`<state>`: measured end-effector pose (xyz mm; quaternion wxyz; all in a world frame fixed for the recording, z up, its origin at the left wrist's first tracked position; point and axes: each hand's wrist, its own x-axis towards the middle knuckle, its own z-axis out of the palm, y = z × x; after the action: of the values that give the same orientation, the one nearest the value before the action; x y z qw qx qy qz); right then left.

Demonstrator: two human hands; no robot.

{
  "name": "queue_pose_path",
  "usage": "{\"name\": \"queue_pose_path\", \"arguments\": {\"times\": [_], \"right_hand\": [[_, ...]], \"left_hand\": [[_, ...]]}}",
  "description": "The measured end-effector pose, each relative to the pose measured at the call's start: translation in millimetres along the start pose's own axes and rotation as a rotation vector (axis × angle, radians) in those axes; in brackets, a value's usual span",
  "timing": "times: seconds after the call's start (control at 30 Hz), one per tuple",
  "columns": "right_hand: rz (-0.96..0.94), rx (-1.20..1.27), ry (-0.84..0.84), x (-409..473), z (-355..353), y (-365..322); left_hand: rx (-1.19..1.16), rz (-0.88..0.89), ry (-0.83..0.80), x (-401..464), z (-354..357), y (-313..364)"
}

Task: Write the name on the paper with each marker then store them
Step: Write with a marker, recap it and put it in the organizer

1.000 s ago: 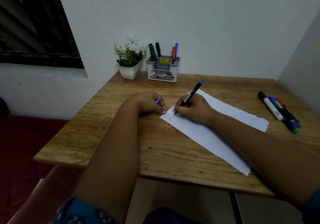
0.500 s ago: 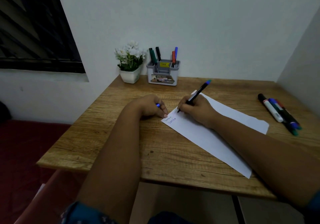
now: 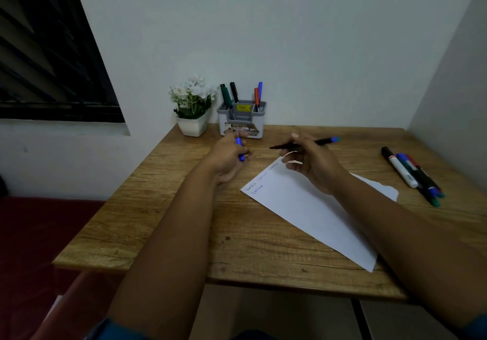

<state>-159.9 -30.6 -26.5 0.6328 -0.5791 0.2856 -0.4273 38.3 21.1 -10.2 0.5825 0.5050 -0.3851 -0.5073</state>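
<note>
The right hand (image 3: 313, 165) has lifted off the paper (image 3: 311, 208), pinching the black marker (image 3: 303, 144) level above its top corner. The left hand (image 3: 228, 158), also raised, grips the blue cap (image 3: 239, 150). "Varsha" reads 4 times on the paper; the holder (image 3: 241, 123) label is illegible.

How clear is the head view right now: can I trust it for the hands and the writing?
Head view: dim, flat light, no glare. Right hand and its blue-capped marker are slightly motion-blurred, left hand too. Writing on the paper is small and soft. Wide-angle distortion bends the window frame.
</note>
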Motion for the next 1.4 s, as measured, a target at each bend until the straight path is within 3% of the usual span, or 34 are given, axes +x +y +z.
{"name": "queue_pose_path", "arguments": {"times": [0.13,0.27,0.43,0.67,0.87,0.97,1.2,1.4], "right_hand": [[0.006,0.056,-0.002,-1,-1,0],[-0.09,-0.06,0.1,-2,3,1],[-0.24,-0.162,0.173,-4,8,5],[-0.316,-0.154,0.04,-10,12,7],[-0.305,-0.148,-0.049,-11,15,5],[-0.359,-0.33,-0.03,-11,16,9],[-0.699,-0.777,-0.012,-12,12,11],[-0.941,-0.908,-0.032,-3,16,6]], "left_hand": [[-0.175,0.048,-0.014,0,11,-4],[-0.336,0.1,0.077,4,14,-6],[-0.331,0.124,0.021,6,14,-8],[-0.447,0.049,0.04,11,13,-12],[-0.409,0.056,0.051,12,15,-13],[-0.397,0.058,0.034,11,16,-14],[-0.233,0.033,-0.036,5,23,-18],[-0.284,0.05,-0.036,6,22,-16]]}}
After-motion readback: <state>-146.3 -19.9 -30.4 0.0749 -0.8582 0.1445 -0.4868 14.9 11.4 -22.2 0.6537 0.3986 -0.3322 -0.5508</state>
